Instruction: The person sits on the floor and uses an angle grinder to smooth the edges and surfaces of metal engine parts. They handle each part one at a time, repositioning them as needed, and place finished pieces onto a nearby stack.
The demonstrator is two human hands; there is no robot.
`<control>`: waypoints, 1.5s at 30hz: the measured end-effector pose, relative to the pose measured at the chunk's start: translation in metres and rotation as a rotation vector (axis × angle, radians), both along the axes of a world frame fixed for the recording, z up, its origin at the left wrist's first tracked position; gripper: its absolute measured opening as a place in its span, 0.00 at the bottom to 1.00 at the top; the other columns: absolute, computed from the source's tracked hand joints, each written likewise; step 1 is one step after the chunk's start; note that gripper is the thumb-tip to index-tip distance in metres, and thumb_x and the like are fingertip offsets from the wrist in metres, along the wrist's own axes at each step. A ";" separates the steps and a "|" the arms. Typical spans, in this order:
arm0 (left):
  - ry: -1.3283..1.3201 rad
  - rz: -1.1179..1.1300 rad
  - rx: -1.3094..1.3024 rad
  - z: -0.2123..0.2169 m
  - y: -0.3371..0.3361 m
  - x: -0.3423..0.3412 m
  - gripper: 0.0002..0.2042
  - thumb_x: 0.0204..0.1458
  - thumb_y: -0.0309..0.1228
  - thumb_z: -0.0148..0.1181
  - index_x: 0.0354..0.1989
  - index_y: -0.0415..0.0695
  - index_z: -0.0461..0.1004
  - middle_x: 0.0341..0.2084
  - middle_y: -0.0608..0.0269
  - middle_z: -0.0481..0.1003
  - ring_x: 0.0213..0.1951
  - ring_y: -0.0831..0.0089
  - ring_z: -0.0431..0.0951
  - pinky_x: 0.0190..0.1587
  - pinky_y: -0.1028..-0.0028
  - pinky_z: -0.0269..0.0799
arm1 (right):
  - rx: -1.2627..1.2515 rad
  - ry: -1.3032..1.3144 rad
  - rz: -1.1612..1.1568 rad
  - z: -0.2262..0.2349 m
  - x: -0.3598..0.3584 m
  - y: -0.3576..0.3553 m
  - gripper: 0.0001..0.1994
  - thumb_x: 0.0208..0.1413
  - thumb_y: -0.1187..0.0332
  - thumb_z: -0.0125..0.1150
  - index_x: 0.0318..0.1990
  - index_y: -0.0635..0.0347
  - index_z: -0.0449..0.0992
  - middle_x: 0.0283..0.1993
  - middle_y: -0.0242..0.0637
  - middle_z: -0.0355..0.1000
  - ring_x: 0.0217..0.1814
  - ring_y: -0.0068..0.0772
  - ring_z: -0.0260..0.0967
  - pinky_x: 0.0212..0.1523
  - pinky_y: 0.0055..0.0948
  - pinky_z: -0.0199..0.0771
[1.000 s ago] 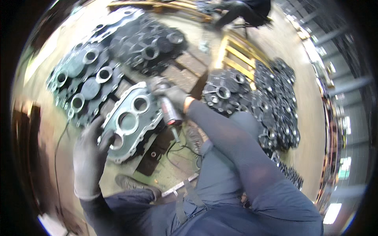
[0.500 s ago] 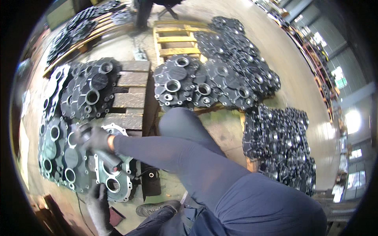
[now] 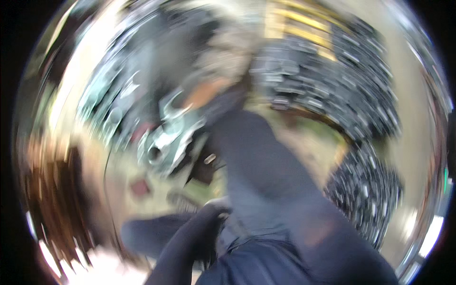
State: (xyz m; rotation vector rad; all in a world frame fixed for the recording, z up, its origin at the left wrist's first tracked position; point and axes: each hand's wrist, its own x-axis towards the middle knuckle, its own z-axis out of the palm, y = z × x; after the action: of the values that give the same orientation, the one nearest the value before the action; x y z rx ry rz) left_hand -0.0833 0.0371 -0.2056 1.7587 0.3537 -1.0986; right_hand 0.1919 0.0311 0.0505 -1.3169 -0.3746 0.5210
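Strong blur covers the view. My right hand (image 3: 178, 71) is a dark smear over the machined metal covers at the upper left, with bare wrist showing below the sleeve. A dark shape and a reddish patch (image 3: 143, 130) lie close to it; whether a tool is in its fingers does not show. Just below that arm, a grey-green metal cover (image 3: 166, 142) with a round bore sits at the stack's near corner. My left hand (image 3: 218, 204), in a pale grey glove, is low near my lap and knee. Its fingers are not distinct.
A pallet of stacked dark covers (image 3: 332, 90) stands at the upper right, by a yellow slatted pallet (image 3: 306, 21). Another stack of covers (image 3: 365, 194) is on the right. A dark red piece (image 3: 139, 187) and a cable (image 3: 108, 190) lie on the floor.
The whole view has swung, shifting the stacks. My left hand has gone from beside the near cover to my lap. My right hand, earlier around a dark tool, is now smeared.
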 end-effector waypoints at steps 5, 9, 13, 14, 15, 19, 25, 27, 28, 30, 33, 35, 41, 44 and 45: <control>-0.036 -0.003 -0.008 0.002 -0.011 -0.001 0.15 0.65 0.38 0.60 0.48 0.37 0.80 0.32 0.57 0.83 0.32 0.66 0.83 0.38 0.68 0.78 | 0.174 0.119 0.088 -0.008 0.042 -0.020 0.23 0.64 0.55 0.63 0.57 0.63 0.71 0.46 0.49 0.79 0.42 0.35 0.80 0.44 0.30 0.86; 0.010 0.059 -0.052 -0.001 -0.005 -0.007 0.15 0.65 0.38 0.59 0.49 0.37 0.80 0.32 0.57 0.83 0.32 0.66 0.84 0.37 0.68 0.78 | 0.130 0.193 0.042 -0.019 0.040 0.016 0.24 0.66 0.54 0.62 0.59 0.64 0.71 0.48 0.49 0.79 0.43 0.33 0.82 0.44 0.27 0.88; 0.062 -0.011 -0.094 0.005 -0.001 0.015 0.15 0.65 0.37 0.59 0.49 0.37 0.79 0.33 0.56 0.83 0.32 0.66 0.84 0.37 0.69 0.79 | 0.006 0.160 -0.097 -0.019 0.053 0.026 0.29 0.62 0.53 0.67 0.59 0.68 0.70 0.47 0.49 0.78 0.46 0.35 0.80 0.48 0.30 0.83; 0.096 -0.014 -0.085 0.006 0.002 0.014 0.15 0.65 0.37 0.58 0.49 0.37 0.79 0.33 0.56 0.83 0.32 0.65 0.84 0.37 0.69 0.79 | -0.006 0.190 -0.093 -0.027 0.048 0.039 0.30 0.60 0.53 0.68 0.59 0.69 0.70 0.47 0.50 0.77 0.47 0.36 0.79 0.49 0.31 0.82; 0.113 -0.036 -0.084 0.010 0.004 0.017 0.15 0.65 0.37 0.58 0.49 0.37 0.79 0.33 0.56 0.83 0.33 0.65 0.84 0.37 0.69 0.79 | -0.035 0.191 -0.104 -0.031 0.046 0.048 0.31 0.59 0.53 0.69 0.59 0.69 0.69 0.47 0.50 0.77 0.48 0.37 0.78 0.50 0.32 0.81; 0.200 -0.002 -0.095 0.006 0.037 -0.001 0.15 0.66 0.37 0.58 0.49 0.37 0.79 0.34 0.56 0.83 0.33 0.65 0.84 0.37 0.69 0.79 | -0.084 0.140 -0.273 -0.068 0.070 0.095 0.34 0.53 0.53 0.74 0.57 0.72 0.68 0.49 0.52 0.75 0.52 0.41 0.75 0.54 0.38 0.76; 0.243 -0.143 -0.149 -0.013 0.097 -0.015 0.15 0.66 0.37 0.57 0.50 0.37 0.78 0.34 0.56 0.83 0.33 0.64 0.85 0.36 0.69 0.80 | -0.154 0.143 -0.539 -0.039 0.058 0.046 0.36 0.48 0.60 0.76 0.58 0.77 0.66 0.53 0.60 0.71 0.54 0.50 0.72 0.59 0.41 0.71; 0.209 -0.132 -0.104 -0.015 0.125 -0.012 0.15 0.66 0.37 0.56 0.50 0.37 0.78 0.35 0.56 0.83 0.33 0.64 0.85 0.36 0.69 0.80 | 0.011 0.140 -0.573 -0.037 0.053 0.088 0.35 0.45 0.60 0.75 0.56 0.76 0.67 0.52 0.61 0.71 0.56 0.53 0.70 0.59 0.43 0.69; 0.201 -0.147 -0.105 -0.014 0.131 -0.014 0.15 0.66 0.37 0.56 0.50 0.37 0.78 0.35 0.55 0.83 0.33 0.64 0.85 0.36 0.69 0.80 | 0.059 0.132 -0.640 -0.040 0.049 0.107 0.35 0.43 0.58 0.75 0.53 0.75 0.68 0.51 0.62 0.71 0.57 0.55 0.69 0.59 0.44 0.69; 0.218 -0.244 -0.130 -0.013 0.135 -0.026 0.15 0.67 0.36 0.56 0.50 0.37 0.78 0.35 0.55 0.83 0.33 0.64 0.85 0.36 0.69 0.81 | -0.051 0.105 -0.708 -0.043 0.034 0.097 0.34 0.43 0.60 0.75 0.54 0.74 0.68 0.51 0.60 0.70 0.57 0.55 0.68 0.59 0.44 0.68; 0.195 -0.286 -0.133 -0.013 0.148 -0.025 0.15 0.67 0.36 0.56 0.50 0.37 0.78 0.36 0.55 0.84 0.33 0.64 0.86 0.36 0.69 0.81 | -0.014 0.181 -0.675 -0.002 0.002 0.078 0.34 0.46 0.60 0.76 0.55 0.77 0.71 0.56 0.62 0.73 0.60 0.55 0.71 0.64 0.40 0.68; 0.187 -0.317 -0.135 -0.018 0.152 -0.031 0.15 0.67 0.36 0.55 0.50 0.37 0.78 0.36 0.55 0.84 0.33 0.64 0.86 0.35 0.69 0.81 | 0.034 0.163 -0.771 -0.002 -0.015 0.073 0.35 0.47 0.60 0.75 0.57 0.78 0.68 0.56 0.61 0.73 0.60 0.54 0.71 0.63 0.39 0.68; 0.137 -0.300 -0.138 0.002 0.174 -0.027 0.14 0.68 0.36 0.54 0.50 0.37 0.77 0.37 0.55 0.84 0.34 0.63 0.86 0.35 0.70 0.82 | 0.173 -0.032 -0.878 0.003 -0.043 0.069 0.25 0.44 0.58 0.74 0.42 0.72 0.76 0.35 0.51 0.79 0.38 0.43 0.78 0.42 0.41 0.77; 0.035 -0.044 -0.137 0.046 0.225 -0.004 0.14 0.68 0.36 0.54 0.51 0.37 0.77 0.37 0.55 0.84 0.34 0.63 0.87 0.35 0.70 0.82 | 0.344 -0.082 -0.770 0.008 -0.044 0.077 0.22 0.45 0.58 0.74 0.38 0.71 0.78 0.29 0.47 0.78 0.32 0.41 0.78 0.38 0.40 0.77; -0.041 0.081 -0.174 0.060 0.238 0.000 0.14 0.68 0.35 0.54 0.50 0.36 0.77 0.36 0.52 0.83 0.34 0.62 0.86 0.34 0.70 0.82 | 0.399 -0.017 -0.658 0.023 -0.058 0.068 0.22 0.47 0.60 0.74 0.41 0.71 0.77 0.34 0.47 0.79 0.38 0.43 0.77 0.43 0.40 0.77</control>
State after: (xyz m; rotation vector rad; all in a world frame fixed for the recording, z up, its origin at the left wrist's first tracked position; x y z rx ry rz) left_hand -0.0834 0.2750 -0.1452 1.5970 0.2930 -1.0040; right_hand 0.1340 0.0993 0.0737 -0.9778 -0.0377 -0.1181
